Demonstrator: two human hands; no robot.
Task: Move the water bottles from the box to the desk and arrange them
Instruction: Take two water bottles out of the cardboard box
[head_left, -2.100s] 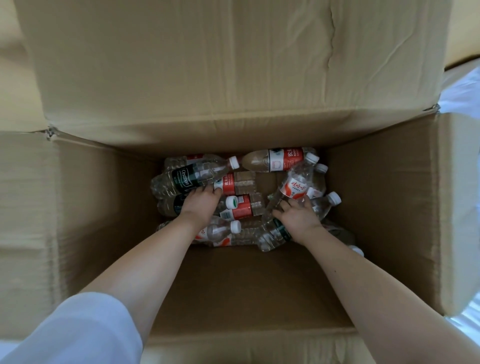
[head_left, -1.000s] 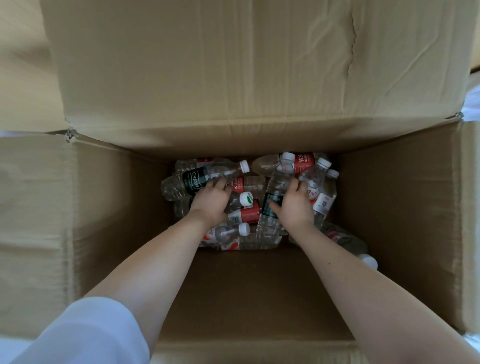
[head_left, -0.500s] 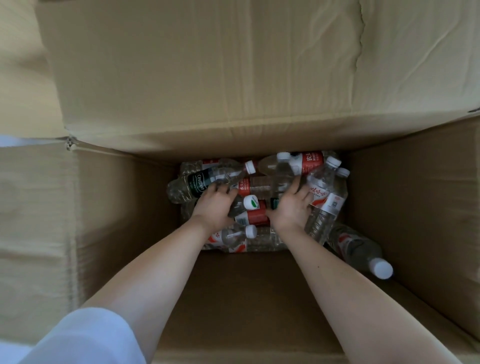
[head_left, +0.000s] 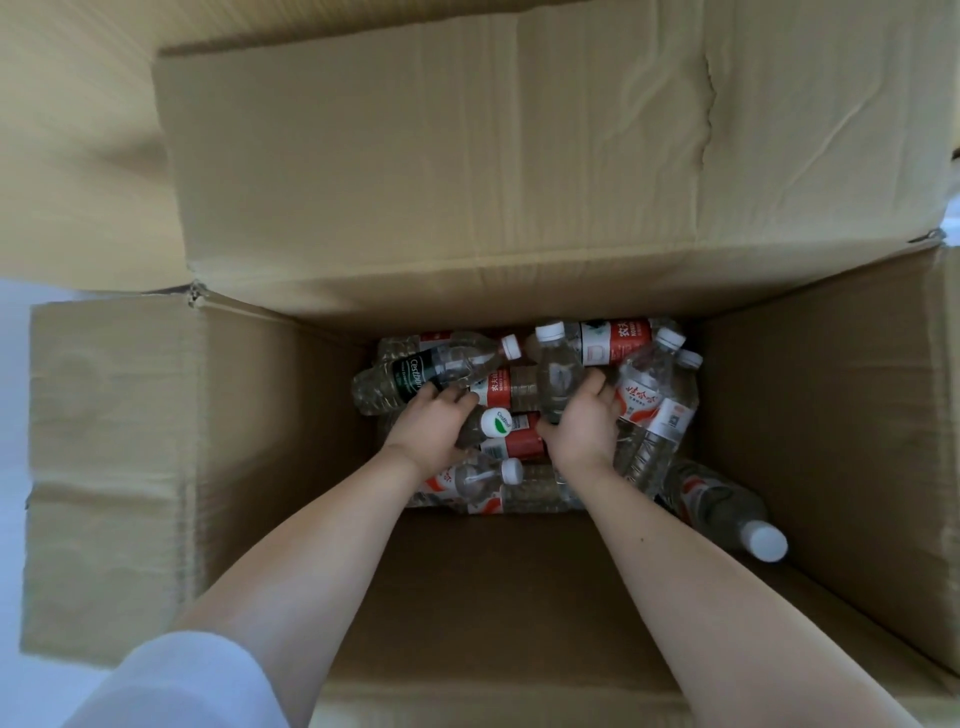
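Lifted since earlier, a clear bottle (head_left: 558, 376) stands clasped by my right hand (head_left: 579, 423); my left hand (head_left: 428, 428) curls round a leaf-capped bottle (head_left: 496, 421).

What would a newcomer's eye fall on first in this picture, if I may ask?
A heap of water bottles fills the far end of the cardboard box. The left grip holds a leaf-capped bottle, the right grip a clear bottle. One stray bottle lies nearer, by the right wall.

Box (head_left: 519, 208): matt creased corrugated cardboard. Bottles (head_left: 654, 415): clear glossy plastic, paper-like labels, smooth white caps.
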